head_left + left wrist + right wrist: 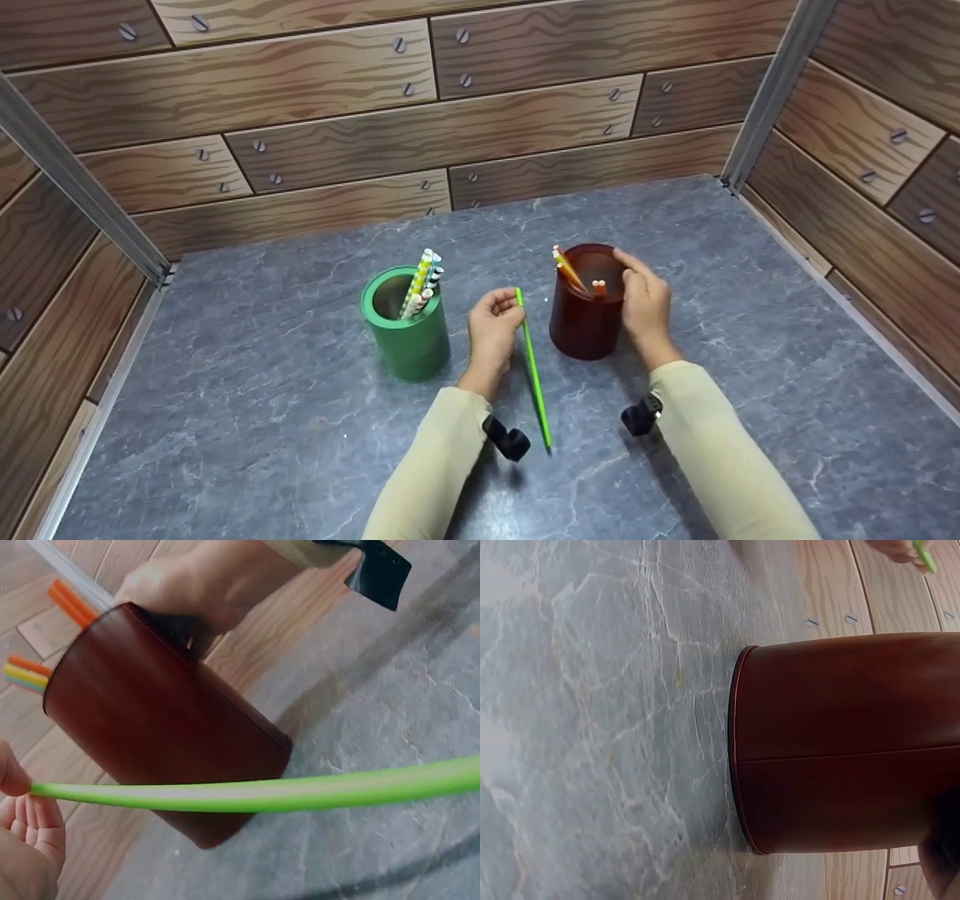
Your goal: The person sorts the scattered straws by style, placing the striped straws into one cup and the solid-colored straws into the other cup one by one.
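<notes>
My left hand [493,330] pinches one end of a long bright green straw [534,371] between thumb and fingers. The straw slants down toward me, above the table. To its right stands a dark red-brown cylindrical holder [585,330], upright, with my right hand [646,311] gripping its right side at the rim. Orange straws [71,604] and a yellow one poke out of this holder, leaning on its wall. Left of my left hand is a green cylindrical holder [412,349] with several patterned straws [418,285] in yellow, blue and black. The right fingertips are partly hidden in the wrist views.
The grey marbled tabletop [247,390] carries both holders. Wood-patterned panels [337,90] enclose the back and sides, with metal posts [780,82] at the corners. A small black device [510,439] is strapped to each sleeve.
</notes>
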Motion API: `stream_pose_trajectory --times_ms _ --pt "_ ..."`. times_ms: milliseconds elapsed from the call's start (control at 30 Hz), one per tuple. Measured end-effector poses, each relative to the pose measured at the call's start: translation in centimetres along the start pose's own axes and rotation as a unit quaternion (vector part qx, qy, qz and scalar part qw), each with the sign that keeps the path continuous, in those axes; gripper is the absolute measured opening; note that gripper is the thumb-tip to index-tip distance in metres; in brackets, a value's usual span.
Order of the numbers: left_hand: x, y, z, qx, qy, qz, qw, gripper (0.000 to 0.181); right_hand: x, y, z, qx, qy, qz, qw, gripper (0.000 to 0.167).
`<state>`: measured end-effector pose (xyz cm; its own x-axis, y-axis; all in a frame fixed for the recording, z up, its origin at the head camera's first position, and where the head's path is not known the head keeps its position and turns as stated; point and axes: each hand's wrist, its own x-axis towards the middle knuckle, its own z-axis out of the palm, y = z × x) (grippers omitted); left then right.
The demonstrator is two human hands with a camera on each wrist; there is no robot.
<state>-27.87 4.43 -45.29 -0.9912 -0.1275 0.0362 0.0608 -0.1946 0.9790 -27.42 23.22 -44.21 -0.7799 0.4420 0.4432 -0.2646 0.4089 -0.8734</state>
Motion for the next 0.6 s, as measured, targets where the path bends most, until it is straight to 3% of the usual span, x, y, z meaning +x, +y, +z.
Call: stream_pose_trajectory --times_ms 367,600 --pt "-0.8 3.7 -0.2 -0.023 -0.001 0.114 0.9933 0.031 0.0 0.2 0.0 -0.001 0.002 0.006 1.0000 0.037" --pt "-1.7 6.2 0.1 -0.063 -0.014 0.179 0.9818 0.029 -0.1 0.3 0.0 -0.004 0.004 0.006 1.0000 0.037"
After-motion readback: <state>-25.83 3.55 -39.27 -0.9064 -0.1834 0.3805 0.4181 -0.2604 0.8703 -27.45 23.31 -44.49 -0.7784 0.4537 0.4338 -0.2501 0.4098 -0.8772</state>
